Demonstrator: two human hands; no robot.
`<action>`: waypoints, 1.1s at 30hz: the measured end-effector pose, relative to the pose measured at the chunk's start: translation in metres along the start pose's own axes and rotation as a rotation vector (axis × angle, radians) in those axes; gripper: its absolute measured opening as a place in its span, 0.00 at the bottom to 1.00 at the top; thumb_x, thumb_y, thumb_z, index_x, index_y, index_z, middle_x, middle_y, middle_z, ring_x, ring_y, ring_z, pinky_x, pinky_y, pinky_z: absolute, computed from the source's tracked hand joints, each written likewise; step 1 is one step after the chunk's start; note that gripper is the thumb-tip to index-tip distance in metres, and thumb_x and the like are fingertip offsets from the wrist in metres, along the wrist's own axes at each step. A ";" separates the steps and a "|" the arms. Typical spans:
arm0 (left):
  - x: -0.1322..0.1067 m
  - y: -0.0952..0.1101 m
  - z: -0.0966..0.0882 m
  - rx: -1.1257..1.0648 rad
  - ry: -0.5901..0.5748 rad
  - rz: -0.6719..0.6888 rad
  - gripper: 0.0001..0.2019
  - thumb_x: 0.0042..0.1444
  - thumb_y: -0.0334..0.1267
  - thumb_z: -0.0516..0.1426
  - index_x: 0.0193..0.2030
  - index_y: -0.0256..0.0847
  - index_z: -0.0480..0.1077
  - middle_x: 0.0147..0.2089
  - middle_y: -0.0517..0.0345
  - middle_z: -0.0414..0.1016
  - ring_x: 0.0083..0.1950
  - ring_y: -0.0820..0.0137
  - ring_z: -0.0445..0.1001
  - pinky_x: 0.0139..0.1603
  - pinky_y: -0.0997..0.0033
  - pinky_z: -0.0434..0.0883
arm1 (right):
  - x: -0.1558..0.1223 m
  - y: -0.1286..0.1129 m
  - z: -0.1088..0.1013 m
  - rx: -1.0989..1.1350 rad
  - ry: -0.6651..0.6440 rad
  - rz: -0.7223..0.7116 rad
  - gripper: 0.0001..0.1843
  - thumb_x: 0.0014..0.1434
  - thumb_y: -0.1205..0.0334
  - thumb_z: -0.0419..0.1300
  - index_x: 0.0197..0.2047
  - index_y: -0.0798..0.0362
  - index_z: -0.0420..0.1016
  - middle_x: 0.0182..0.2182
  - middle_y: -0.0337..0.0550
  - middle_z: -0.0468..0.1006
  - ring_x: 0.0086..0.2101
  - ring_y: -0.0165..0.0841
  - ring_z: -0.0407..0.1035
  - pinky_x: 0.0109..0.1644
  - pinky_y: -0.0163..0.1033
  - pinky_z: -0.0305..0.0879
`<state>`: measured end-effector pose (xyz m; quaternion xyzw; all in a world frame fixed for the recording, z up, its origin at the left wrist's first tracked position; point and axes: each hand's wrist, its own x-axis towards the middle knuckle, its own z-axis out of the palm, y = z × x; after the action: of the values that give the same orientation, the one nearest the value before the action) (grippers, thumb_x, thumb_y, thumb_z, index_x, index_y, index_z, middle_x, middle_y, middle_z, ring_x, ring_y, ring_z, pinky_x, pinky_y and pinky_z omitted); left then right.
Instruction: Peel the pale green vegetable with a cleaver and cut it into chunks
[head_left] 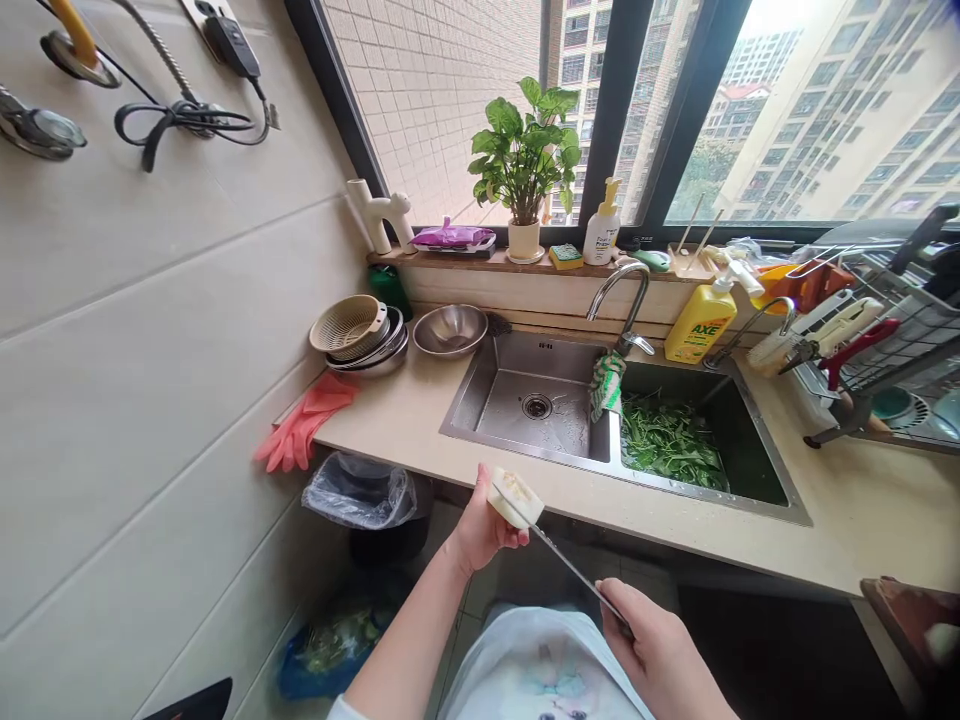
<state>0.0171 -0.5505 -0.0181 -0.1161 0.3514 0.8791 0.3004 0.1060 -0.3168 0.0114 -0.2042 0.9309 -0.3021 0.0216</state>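
My left hand [478,530] is wrapped around a pale melon piece [525,492], holding it up in front of the counter edge. Its flesh is whitish, with a yellowish, seedy-looking middle. A knife [568,565] slants up and left from my right hand [646,632], which is closed around its handle. The far part of the blade lies against the melon piece; how deep it sits in the flesh I cannot tell. Both hands are above the gap between my body and the counter.
Leafy greens [667,440] lie in the right basin beside the left basin [510,390]. A lined trash bin [360,495] stands below the counter at left, near pink gloves [307,425]. Stacked colanders [351,328] and a metal bowl [450,330] sit behind. A dish rack [892,370] stands right.
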 end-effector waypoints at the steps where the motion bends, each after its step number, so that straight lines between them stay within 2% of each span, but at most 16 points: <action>1: 0.000 0.000 0.000 0.024 -0.032 0.013 0.40 0.47 0.72 0.41 0.46 0.36 0.66 0.33 0.51 0.76 0.23 0.70 0.72 0.21 0.76 0.60 | 0.001 -0.001 0.001 0.026 -0.016 0.036 0.07 0.62 0.63 0.46 0.34 0.48 0.63 0.24 0.34 0.68 0.22 0.26 0.62 0.26 0.28 0.61; 4: 0.000 -0.002 -0.004 0.098 -0.141 0.107 0.37 0.43 0.69 0.52 0.45 0.34 0.68 0.35 0.48 0.75 0.29 0.69 0.74 0.27 0.75 0.65 | 0.002 -0.004 0.003 0.046 -0.038 0.103 0.11 0.62 0.60 0.45 0.29 0.49 0.60 0.21 0.32 0.63 0.21 0.25 0.57 0.24 0.28 0.58; 7: 0.002 -0.006 -0.008 0.199 -0.142 0.223 0.29 0.42 0.53 0.64 0.47 0.36 0.67 0.36 0.51 0.75 0.30 0.71 0.73 0.29 0.76 0.65 | 0.003 -0.007 -0.001 0.047 0.007 0.099 0.12 0.63 0.58 0.44 0.30 0.49 0.62 0.21 0.33 0.64 0.21 0.25 0.57 0.24 0.28 0.58; 9: 0.003 -0.009 -0.009 0.234 -0.127 0.267 0.29 0.44 0.50 0.64 0.50 0.39 0.64 0.37 0.52 0.74 0.29 0.72 0.73 0.27 0.76 0.65 | 0.003 -0.008 -0.005 0.034 0.054 0.067 0.12 0.63 0.58 0.45 0.32 0.49 0.65 0.22 0.34 0.66 0.21 0.26 0.60 0.25 0.28 0.58; 13: 0.004 -0.010 -0.006 0.235 -0.121 0.331 0.35 0.43 0.54 0.63 0.56 0.44 0.60 0.42 0.50 0.75 0.28 0.73 0.71 0.27 0.74 0.66 | 0.003 -0.008 -0.013 -0.018 0.052 -0.027 0.10 0.61 0.63 0.46 0.37 0.47 0.68 0.24 0.36 0.70 0.22 0.26 0.64 0.24 0.29 0.59; 16: 0.003 -0.009 -0.004 0.219 -0.081 0.364 0.32 0.41 0.50 0.66 0.53 0.44 0.63 0.46 0.51 0.73 0.37 0.70 0.73 0.37 0.72 0.68 | 0.002 -0.006 -0.014 -0.074 0.047 -0.086 0.12 0.59 0.68 0.46 0.40 0.47 0.68 0.26 0.36 0.71 0.22 0.27 0.66 0.24 0.29 0.60; 19: 0.003 -0.009 -0.004 0.182 -0.076 0.376 0.27 0.44 0.47 0.65 0.51 0.45 0.65 0.49 0.52 0.72 0.47 0.66 0.72 0.47 0.68 0.67 | 0.002 -0.003 -0.012 -0.147 0.081 -0.130 0.14 0.57 0.70 0.45 0.42 0.49 0.66 0.26 0.37 0.71 0.23 0.28 0.67 0.24 0.30 0.60; 24: 0.001 -0.011 -0.006 0.176 -0.092 0.384 0.27 0.47 0.47 0.63 0.54 0.45 0.64 0.49 0.52 0.72 0.49 0.63 0.71 0.52 0.63 0.65 | 0.002 0.002 -0.012 -0.269 0.090 -0.189 0.13 0.57 0.72 0.44 0.42 0.51 0.63 0.25 0.37 0.71 0.21 0.28 0.66 0.23 0.31 0.59; 30: -0.004 -0.014 -0.007 0.206 -0.111 0.384 0.30 0.44 0.47 0.65 0.54 0.45 0.63 0.51 0.51 0.70 0.51 0.60 0.69 0.54 0.60 0.64 | 0.003 0.009 -0.019 -0.299 0.016 -0.233 0.14 0.57 0.73 0.42 0.44 0.52 0.61 0.26 0.37 0.70 0.22 0.28 0.66 0.23 0.31 0.58; 33: -0.006 -0.011 -0.004 0.260 -0.099 0.410 0.26 0.46 0.46 0.64 0.51 0.42 0.66 0.48 0.51 0.70 0.47 0.62 0.70 0.50 0.62 0.66 | 0.004 0.012 -0.022 -0.320 -0.010 -0.244 0.15 0.57 0.74 0.42 0.44 0.53 0.61 0.25 0.37 0.69 0.22 0.28 0.66 0.23 0.31 0.57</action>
<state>0.0284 -0.5493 -0.0245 0.0405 0.4628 0.8736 0.1451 0.0943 -0.2972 0.0232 -0.3180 0.9352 -0.1499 -0.0434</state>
